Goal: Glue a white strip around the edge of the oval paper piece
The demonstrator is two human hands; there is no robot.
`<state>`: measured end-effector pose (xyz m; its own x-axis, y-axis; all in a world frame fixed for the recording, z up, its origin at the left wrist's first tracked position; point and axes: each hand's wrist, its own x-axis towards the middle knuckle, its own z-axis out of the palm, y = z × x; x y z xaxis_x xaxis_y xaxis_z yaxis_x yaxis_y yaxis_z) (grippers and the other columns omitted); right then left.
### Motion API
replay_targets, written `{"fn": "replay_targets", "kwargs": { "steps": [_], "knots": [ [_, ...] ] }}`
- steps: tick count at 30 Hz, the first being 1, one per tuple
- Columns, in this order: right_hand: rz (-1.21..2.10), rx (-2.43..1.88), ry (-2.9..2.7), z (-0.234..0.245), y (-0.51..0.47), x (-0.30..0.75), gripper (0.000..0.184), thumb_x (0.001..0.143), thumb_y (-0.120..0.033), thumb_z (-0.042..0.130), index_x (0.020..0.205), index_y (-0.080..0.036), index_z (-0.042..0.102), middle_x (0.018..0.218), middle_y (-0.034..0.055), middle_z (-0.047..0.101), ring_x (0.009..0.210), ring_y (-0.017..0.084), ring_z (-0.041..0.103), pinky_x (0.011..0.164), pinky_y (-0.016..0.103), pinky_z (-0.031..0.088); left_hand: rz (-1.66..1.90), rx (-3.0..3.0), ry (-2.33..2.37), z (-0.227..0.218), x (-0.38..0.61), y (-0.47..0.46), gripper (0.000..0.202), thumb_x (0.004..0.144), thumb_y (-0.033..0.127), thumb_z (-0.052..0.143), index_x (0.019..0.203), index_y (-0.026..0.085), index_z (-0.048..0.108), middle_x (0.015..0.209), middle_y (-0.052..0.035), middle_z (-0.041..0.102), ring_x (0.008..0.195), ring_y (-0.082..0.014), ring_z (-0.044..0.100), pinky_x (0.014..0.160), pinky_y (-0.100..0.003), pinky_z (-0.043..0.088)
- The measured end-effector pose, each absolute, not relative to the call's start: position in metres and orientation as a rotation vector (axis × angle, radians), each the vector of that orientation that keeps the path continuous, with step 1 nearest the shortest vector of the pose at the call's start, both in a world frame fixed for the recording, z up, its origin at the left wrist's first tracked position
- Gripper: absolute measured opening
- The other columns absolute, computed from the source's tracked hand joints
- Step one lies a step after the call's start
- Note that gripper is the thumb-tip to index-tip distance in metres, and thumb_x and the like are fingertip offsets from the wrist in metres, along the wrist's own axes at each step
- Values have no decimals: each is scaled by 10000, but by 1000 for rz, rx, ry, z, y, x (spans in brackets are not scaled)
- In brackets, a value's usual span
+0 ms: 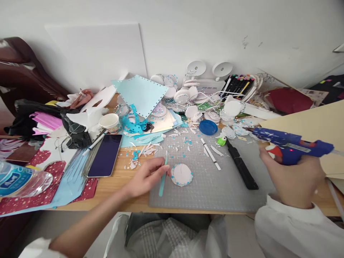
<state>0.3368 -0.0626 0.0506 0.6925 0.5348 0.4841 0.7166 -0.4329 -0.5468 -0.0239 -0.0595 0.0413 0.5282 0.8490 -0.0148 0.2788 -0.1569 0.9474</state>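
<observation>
My right hand [292,179] is wrapped round a blue hot glue gun [290,141], lifted at the right over the mat's edge. Its nozzle points left and a small red light glows on its side. In my left hand [146,177], closed in a pinch, is a slim teal stick [162,186] with a narrow pale tip; its exact kind is unclear. Just right of those fingers, a white paper disc [182,175] with blue dots round its rim lies flat on the grey cutting mat [204,195].
On the mat lie a white pen [211,154], a black knife-like tool [242,165] and a blue lid [208,127]. A phone [104,156], paper cup [109,122] and water bottle [24,181] stand or lie leftward. Paper scraps and white discs crowd the back.
</observation>
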Motion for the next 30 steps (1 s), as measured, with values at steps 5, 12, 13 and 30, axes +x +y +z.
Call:
{"fn": "replay_targets", "kwargs": {
  "steps": [5,12,13,30],
  "knots": [
    [-10,-1766,-1205,53,-45,269,184,559,-330,642,516,-206,513,467,1,505,459,154,483,514,312,402,659,1540,729,24,-11,-19,407,892,474,539,690,134,637,708,-51,641,680,-151,573,663,-245,429],
    [299,-1585,-1478,14,-22,232,238,563,-293,547,441,-216,358,382,-57,355,382,79,325,380,225,288,571,1432,668,12,-14,-10,378,885,394,561,638,122,650,654,-62,669,629,-141,563,638,-242,421],
    [319,-1570,-1496,10,-22,232,230,564,-284,539,442,-214,357,381,-59,346,386,75,316,374,219,277,552,1426,661,13,-14,-10,382,882,396,564,629,122,646,645,-65,667,623,-141,562,630,-241,422],
    [322,-1610,-1602,2,-25,228,298,586,-301,547,415,-227,314,339,-59,318,350,76,289,363,229,268,446,1323,623,18,-16,-4,387,850,425,584,603,131,635,635,-72,652,602,-143,562,604,-241,450]
  ]
}}
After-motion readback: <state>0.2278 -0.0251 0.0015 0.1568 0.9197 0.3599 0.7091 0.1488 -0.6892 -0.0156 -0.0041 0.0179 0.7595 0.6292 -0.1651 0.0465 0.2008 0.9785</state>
